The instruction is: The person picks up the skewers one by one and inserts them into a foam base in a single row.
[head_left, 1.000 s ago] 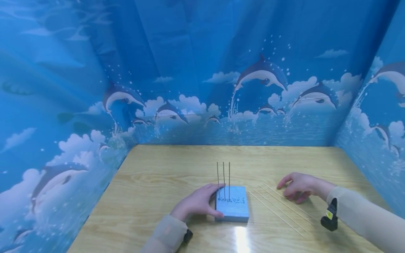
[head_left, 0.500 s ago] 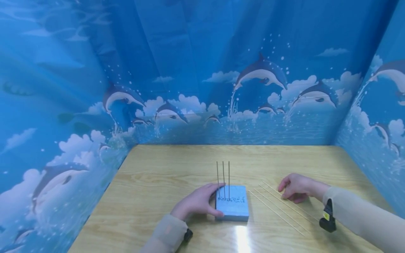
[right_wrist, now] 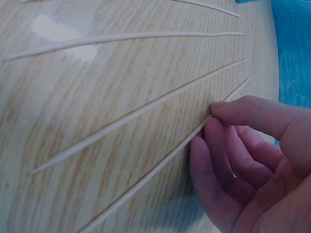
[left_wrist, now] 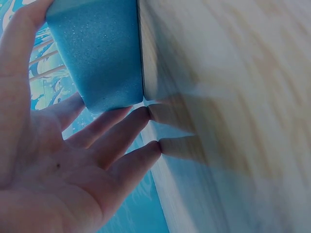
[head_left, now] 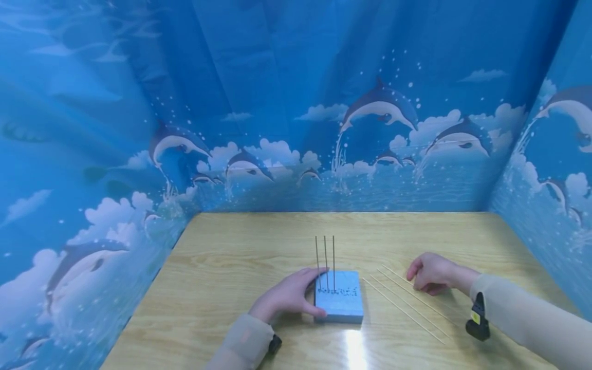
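A light blue foam block point(head_left: 342, 308) with many small holes lies on the table. Three thin sticks point(head_left: 334, 257) stand upright from its left part. My left hand point(head_left: 287, 295) holds the block at its left side, thumb on the near edge and fingers at the far one; two fingertips touch the tabletop in the left wrist view. To the right, my right hand point(head_left: 432, 273) pinches a bamboo skewer point(right_wrist: 146, 177) between thumb and fingers near its far end. That skewer still lies along the tabletop. Other loose skewers point(right_wrist: 136, 111) lie roughly parallel beside it.
The wood-grain table point(head_left: 240, 246) is bounded at the back and sides by a blue curtain point(head_left: 277, 103) printed with dolphins. Light glares off the tabletop in front of the block. Both wrists carry small black cameras.
My right hand has moved slightly left to the rightmost skewer, and its fingers have closed on it. The left hand and the block stay put.
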`<state>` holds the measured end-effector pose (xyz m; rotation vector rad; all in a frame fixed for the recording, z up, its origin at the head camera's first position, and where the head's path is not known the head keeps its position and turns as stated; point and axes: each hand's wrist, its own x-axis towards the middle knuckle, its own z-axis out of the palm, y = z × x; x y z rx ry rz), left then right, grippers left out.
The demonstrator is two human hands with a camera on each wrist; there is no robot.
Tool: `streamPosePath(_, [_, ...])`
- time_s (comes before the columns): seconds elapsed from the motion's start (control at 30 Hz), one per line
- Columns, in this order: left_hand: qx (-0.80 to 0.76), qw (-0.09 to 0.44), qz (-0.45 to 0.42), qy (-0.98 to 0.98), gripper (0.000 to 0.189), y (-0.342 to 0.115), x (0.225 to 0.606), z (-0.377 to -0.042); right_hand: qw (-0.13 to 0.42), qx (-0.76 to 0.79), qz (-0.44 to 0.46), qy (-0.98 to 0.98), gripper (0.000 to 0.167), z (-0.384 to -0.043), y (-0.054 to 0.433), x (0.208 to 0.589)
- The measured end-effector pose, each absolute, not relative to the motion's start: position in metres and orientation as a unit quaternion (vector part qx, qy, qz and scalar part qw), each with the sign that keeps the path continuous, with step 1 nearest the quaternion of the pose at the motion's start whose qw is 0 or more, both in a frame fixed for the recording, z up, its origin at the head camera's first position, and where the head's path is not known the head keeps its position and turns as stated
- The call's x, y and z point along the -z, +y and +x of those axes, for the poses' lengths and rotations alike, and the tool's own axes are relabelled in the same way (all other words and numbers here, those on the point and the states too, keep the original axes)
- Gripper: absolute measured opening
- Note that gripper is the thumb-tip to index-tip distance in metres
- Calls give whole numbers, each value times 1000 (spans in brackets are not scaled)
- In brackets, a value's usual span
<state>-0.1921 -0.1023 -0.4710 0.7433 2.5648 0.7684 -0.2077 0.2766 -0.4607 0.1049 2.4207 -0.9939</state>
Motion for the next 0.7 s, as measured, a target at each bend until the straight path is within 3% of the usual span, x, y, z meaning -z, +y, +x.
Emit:
streamPosePath(0.37, [-273,175,270,907,109,-103,476,-193,261,348,40,900,26,-210,278,462])
streamPosePath(0.7, [-275,175,266,907,109,-104,475,-192,292,382,27,876,37,-217,285,449])
